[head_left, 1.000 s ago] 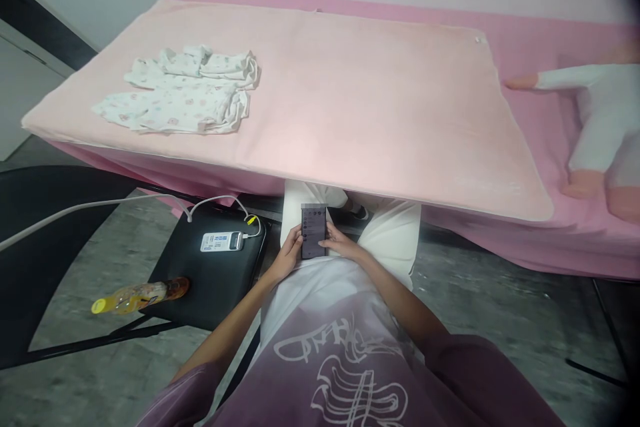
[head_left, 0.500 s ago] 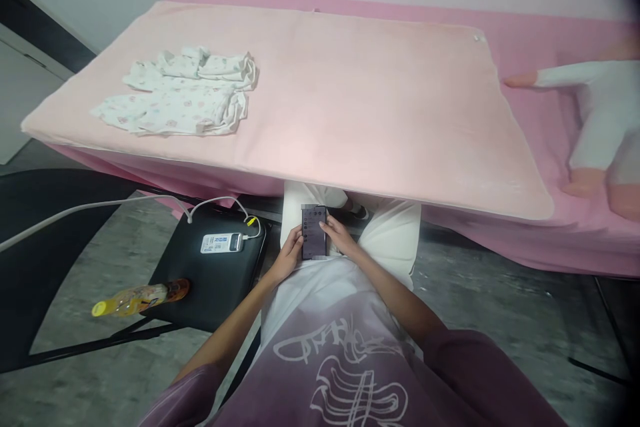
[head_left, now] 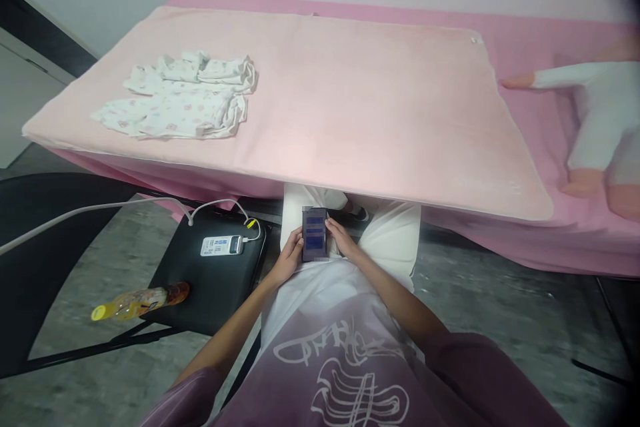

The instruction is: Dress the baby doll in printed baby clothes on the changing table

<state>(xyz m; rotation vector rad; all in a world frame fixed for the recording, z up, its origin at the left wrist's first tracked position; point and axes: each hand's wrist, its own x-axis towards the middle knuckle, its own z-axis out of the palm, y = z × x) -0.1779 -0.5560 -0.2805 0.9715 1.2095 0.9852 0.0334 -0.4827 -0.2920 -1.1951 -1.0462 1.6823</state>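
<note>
I hold a phone (head_left: pixel 315 235) over my lap, just below the near edge of the worktop (head_left: pixel 380 113), around the middle of that edge. The fingers of my left hand (head_left: pixel 289 258) curl against the phone's left side; the fingers of my right hand (head_left: pixel 343 241) are bent in at its right side, higher up. I cannot tell how far they reach beneath it, and its screen is too blurred to read. Two patterned white garments (head_left: pixel 185 97) lie side by side toward the worktop's left end, and a doll (head_left: pixel 607 110) in white rests at its right end, partly out of view. Left of me, below the near edge, a black chair (head_left: pixel 220 303) carries a white power bank (head_left: pixel 218 245) with a cable (head_left: pixel 253 236) plugged in, and a yellow-capped bottle (head_left: pixel 137 302).
</note>
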